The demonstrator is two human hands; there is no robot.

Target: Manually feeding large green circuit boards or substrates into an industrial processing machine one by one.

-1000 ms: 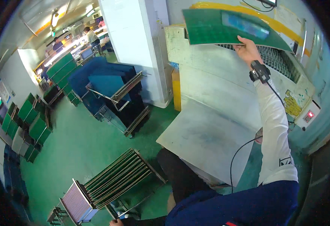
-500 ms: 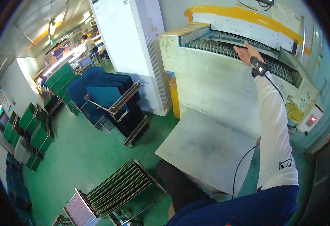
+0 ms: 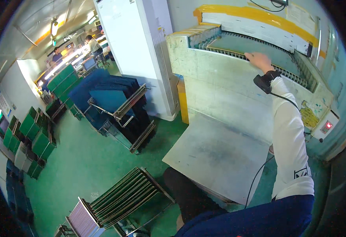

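My right hand (image 3: 259, 61), in a white sleeve with a black wrist device (image 3: 264, 82), reaches over the front of a pale machine (image 3: 228, 87). Its fingers are curled together at the near edge of a flat grey-green panel (image 3: 256, 44), and the thumb is hidden. The panel lies across rows of ridged rollers (image 3: 299, 82) in the machine's top opening, covering most of them. My left hand is out of view.
A slatted rack (image 3: 125, 193) holding thin panels stands at lower left. Beyond it is a cart (image 3: 129, 106) of dark blue sheets. A grey board (image 3: 224, 158) lies below the machine; a black cable (image 3: 256, 173) crosses it. Two people work far back.
The flat panel has come into fuller view over the rollers. My right hand has turned from spread fingers to curled ones at the panel's near edge.
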